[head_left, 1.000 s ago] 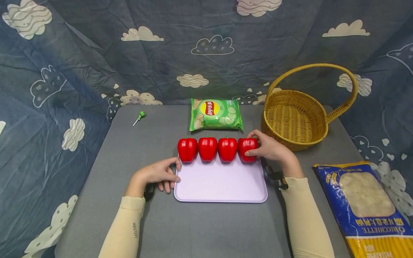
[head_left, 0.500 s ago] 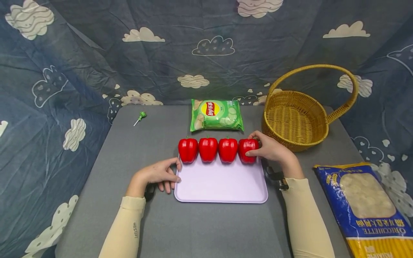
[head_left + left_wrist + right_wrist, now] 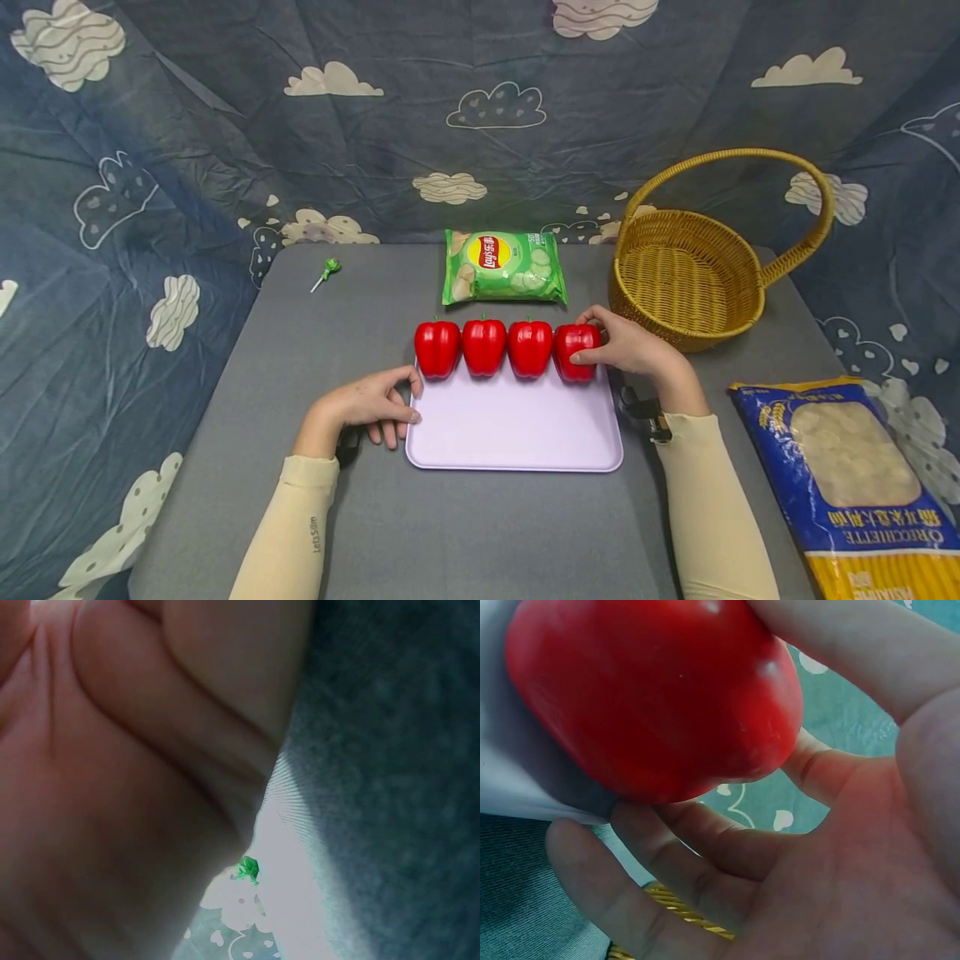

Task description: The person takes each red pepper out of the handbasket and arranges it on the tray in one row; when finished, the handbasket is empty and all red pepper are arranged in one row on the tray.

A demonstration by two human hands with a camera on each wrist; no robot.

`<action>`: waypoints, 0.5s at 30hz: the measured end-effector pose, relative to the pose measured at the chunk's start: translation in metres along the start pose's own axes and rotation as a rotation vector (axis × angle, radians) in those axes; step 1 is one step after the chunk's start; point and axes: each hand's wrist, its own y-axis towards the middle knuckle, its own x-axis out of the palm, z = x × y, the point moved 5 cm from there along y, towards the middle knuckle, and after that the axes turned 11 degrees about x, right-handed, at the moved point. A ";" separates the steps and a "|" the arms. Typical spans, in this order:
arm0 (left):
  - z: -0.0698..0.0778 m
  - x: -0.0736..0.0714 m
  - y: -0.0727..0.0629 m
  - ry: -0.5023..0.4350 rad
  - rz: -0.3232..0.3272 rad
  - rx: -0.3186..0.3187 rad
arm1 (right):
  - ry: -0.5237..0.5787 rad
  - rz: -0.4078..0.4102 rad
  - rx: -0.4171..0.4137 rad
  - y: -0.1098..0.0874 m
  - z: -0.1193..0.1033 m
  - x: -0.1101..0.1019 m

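Several red bell peppers (image 3: 483,347) stand in a row along the far side of a pale purple tray (image 3: 517,425). My right hand (image 3: 626,340) grips the rightmost bell pepper (image 3: 573,346), thumb on its near side and fingers around the back and right. In the right wrist view that bell pepper (image 3: 652,697) sits between thumb and curled fingers, close above the tray. My left hand (image 3: 371,404) holds the tray's left rim, with thumb and bent index finger at the edge. The left wrist view shows mostly the palm (image 3: 112,787); the fingertips are hidden there.
A green chip bag (image 3: 504,267) lies behind the peppers. The wicker basket (image 3: 682,283) with a tall handle stands at the back right. A blue and yellow pasta bag (image 3: 855,467) lies at the right. A green lollipop (image 3: 330,267) is at the back left.
The rightmost bell pepper, in my right hand, has shifted very slightly toward me. My left hand and the tray stay in place.
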 end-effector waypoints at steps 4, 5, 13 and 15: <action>-0.001 0.000 0.000 0.004 0.003 -0.001 | -0.026 0.009 0.011 -0.001 0.001 0.000; -0.001 0.000 0.001 0.003 0.003 -0.001 | -0.033 0.011 0.014 -0.001 0.001 0.000; 0.000 0.001 0.000 -0.010 0.002 -0.016 | -0.025 0.015 0.018 -0.002 0.003 -0.001; 0.000 0.000 0.000 -0.013 -0.001 -0.020 | -0.013 0.021 0.019 -0.002 0.003 -0.002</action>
